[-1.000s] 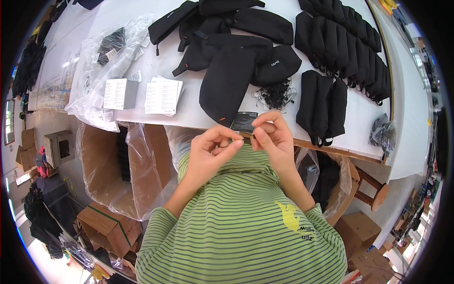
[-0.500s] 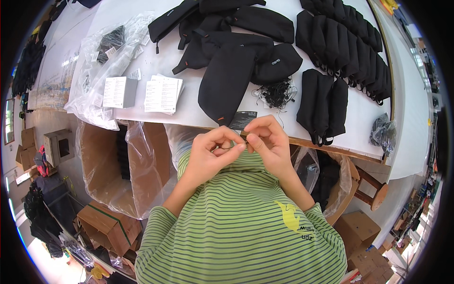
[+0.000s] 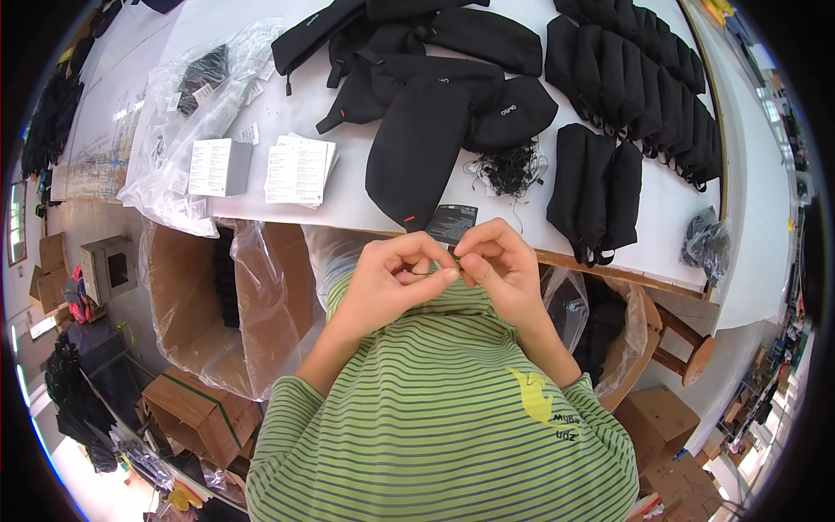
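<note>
Close together at the table's front edge, my two hands are pinched at the fingertips. My left hand (image 3: 387,283) grips a thin dark string, a bit of which shows under its fingers. My right hand (image 3: 504,268) pinches at the same spot; its fingertips partly hide the string. Just beyond them is a black printed tag (image 3: 452,224); whether the string runs through it cannot be made out. Behind the tag lies a long black zip pouch (image 3: 413,157) with a small orange tab at its near end. A tangle of black strings (image 3: 511,170) lies right of the pouch.
More black pouches (image 3: 487,39) are heaped at the back, and rows of them (image 3: 644,87) stand at the right. White printed cards (image 3: 296,171) and a white card stack (image 3: 211,170) sit left, beside clear plastic bags (image 3: 161,148). Plastic-lined cartons (image 3: 196,304) stand below the table edge.
Both hands have shifted slightly to the right, still pinched together. More of the black tag's face now shows beyond the fingertips. Things on the table look unchanged.
</note>
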Demonstrator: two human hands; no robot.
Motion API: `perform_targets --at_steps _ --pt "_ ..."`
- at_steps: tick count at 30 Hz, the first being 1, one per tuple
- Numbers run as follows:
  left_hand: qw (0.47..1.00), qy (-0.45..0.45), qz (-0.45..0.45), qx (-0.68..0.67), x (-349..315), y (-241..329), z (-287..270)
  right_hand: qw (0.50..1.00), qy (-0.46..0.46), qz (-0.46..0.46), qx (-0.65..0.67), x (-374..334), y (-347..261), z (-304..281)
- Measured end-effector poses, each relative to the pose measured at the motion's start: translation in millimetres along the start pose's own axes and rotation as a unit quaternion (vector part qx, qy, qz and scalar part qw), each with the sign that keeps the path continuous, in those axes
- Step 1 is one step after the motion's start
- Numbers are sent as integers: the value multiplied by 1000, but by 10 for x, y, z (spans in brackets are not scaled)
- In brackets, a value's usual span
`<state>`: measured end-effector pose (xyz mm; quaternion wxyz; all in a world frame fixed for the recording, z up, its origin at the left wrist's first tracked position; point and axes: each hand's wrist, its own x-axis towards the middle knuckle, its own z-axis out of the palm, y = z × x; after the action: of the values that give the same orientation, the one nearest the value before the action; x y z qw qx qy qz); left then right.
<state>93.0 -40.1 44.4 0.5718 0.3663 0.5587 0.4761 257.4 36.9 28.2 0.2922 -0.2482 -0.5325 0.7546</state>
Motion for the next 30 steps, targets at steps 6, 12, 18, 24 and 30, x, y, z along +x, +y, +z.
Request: perform_targets --at_steps 6,12,18,24,30 --pt "1000 -10 -8 -9 44 63 22 994 24 1 109 -7 36 0" --pt "1000 4 -3 -9 49 25 37 997 14 -44 -56 -11 56 -15" --pt "971 -32 119 203 281 290 -100 995 41 0 88 44 3 -50" --pt "812 -115 310 480 1061 140 -354 994 48 2 102 -29 -104 -145" --pt "743 -58 354 565 1143 160 -395 990 97 -48 85 -138 -119 -365"
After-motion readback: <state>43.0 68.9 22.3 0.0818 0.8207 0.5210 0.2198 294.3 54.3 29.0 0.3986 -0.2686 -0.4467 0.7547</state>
